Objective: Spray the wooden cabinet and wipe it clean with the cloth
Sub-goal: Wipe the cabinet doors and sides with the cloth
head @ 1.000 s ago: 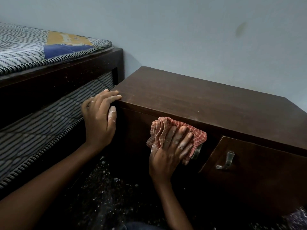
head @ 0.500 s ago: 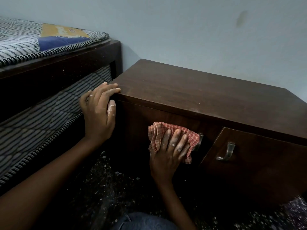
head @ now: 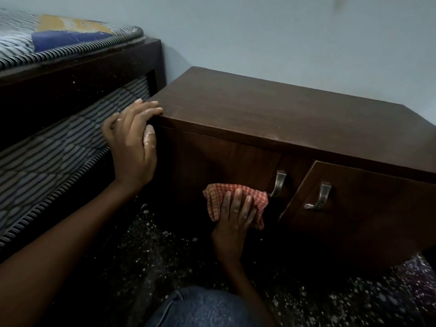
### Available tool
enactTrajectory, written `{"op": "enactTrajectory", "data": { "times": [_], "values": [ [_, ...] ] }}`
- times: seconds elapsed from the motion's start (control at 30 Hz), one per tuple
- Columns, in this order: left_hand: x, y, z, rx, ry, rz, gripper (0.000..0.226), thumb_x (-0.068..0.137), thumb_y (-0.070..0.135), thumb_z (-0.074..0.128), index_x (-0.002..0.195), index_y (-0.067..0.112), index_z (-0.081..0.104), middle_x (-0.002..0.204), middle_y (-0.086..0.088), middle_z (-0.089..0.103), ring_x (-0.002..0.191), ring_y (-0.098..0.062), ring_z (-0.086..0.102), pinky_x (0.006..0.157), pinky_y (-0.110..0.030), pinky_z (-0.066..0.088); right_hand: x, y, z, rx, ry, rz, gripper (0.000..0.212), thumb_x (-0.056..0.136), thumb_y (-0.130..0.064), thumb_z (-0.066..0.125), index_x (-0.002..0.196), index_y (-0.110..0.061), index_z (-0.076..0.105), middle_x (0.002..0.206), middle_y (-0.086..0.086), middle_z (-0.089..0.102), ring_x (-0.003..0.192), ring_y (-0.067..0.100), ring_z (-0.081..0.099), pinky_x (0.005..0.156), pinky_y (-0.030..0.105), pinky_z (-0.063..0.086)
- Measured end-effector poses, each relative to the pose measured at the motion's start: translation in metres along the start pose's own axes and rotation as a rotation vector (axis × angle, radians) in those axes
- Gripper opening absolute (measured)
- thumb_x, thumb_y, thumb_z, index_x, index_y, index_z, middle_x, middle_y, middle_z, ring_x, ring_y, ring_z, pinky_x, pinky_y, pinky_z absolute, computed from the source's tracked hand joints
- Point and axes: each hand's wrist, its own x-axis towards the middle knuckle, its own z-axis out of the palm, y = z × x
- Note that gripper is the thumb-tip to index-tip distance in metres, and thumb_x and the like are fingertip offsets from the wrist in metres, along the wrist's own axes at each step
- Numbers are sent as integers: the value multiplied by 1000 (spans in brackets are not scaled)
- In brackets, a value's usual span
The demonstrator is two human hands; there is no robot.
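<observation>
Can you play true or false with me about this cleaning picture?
The right hand presses the cloth on the cabinet's front. True.
The left hand holds a spray bottle. False: it rests on the cabinet's corner, and no bottle shows.
The cloth is blue. False: it is reddish and checked.
A bed stands beside the cabinet. True.
Both doors are shut. False: one door stands ajar.
</observation>
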Motion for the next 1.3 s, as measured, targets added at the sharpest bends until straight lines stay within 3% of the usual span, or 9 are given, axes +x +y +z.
{"op": "enactTrajectory", "data": {
  "times": [0.17, 0.27, 0.47, 0.63, 0.77, 1.0, 1.13, 1.2, 1.3],
  "values": [
    [-4, 2, 4, 26, 10, -11, 37, 94, 23, 31, 118, 12, 57, 130, 0, 56, 133, -15, 39, 103, -37, 20, -13, 16, -1, 1, -58, -79, 63, 89, -33, 32, 147, -15, 17, 159, -1, -15, 146, 22, -14, 115, 46, -4],
    [-9, 1, 5, 71, -27, -10, 38, 94, 28, 32, 123, 14, 52, 137, 0, 50, 138, -17, 32, 106, -39, 18, -23, 27, 7, -46, -106, -118, 60, 95, -44, 28, 146, -15, 20, 159, 2, -7, 146, 23, -12, 115, 48, -4],
    [-9, -4, 4, 97, -49, 15, 39, 94, 27, 33, 127, 15, 49, 140, -1, 47, 140, -17, 29, 110, -41, 14, -46, 68, 13, -89, -232, -454, 80, 83, -38, 43, 152, -18, 5, 160, -1, -10, 142, 20, 10, 109, 45, 13],
    [-8, -5, 5, 86, -46, 25, 39, 94, 28, 32, 125, 14, 49, 138, -2, 49, 139, -18, 31, 110, -42, 16, -62, 91, 17, -52, -353, -585, 57, 87, -34, 44, 141, -19, 36, 160, -4, 6, 132, 15, 34, 104, 36, 23],
    [-7, -6, 2, 79, -62, 34, 40, 94, 28, 30, 125, 13, 51, 137, 0, 50, 138, -17, 32, 111, -42, 15, -71, 108, 22, -6, -518, -708, 48, 94, -27, 39, 141, -16, 38, 152, -7, 29, 132, 12, 38, 100, 31, 31],
    [-7, -3, 4, 75, -11, 21, 40, 96, 29, 28, 123, 14, 53, 135, 1, 52, 137, -16, 35, 109, -41, 16, -70, 141, 17, -110, -672, -934, 46, 91, -23, 35, 136, -14, 41, 148, -2, 39, 132, 14, 37, 98, 34, 33],
    [-9, -1, 7, 78, 9, 13, 39, 96, 28, 28, 122, 13, 53, 135, 0, 52, 136, -17, 35, 108, -40, 17, -80, 155, 6, -236, -695, -997, 48, 79, -28, 36, 122, -25, 57, 133, 2, 51, 118, 20, 41, 85, 41, 30],
    [-10, 1, 7, 79, 9, 4, 39, 96, 28, 28, 123, 14, 53, 136, 0, 51, 137, -17, 35, 108, -38, 15, -83, 160, -4, -301, -659, -1006, 44, 76, -30, 37, 104, -28, 72, 115, 1, 68, 110, 25, 44, 83, 42, 30],
    [-11, 3, 7, 86, 5, -27, 39, 96, 29, 28, 123, 15, 53, 137, 1, 50, 138, -15, 33, 109, -34, 12, -80, 162, -28, -303, -583, -853, 37, 72, -31, 40, 74, -22, 76, 89, 3, 72, 93, 28, 43, 75, 41, 29]
  ]
}}
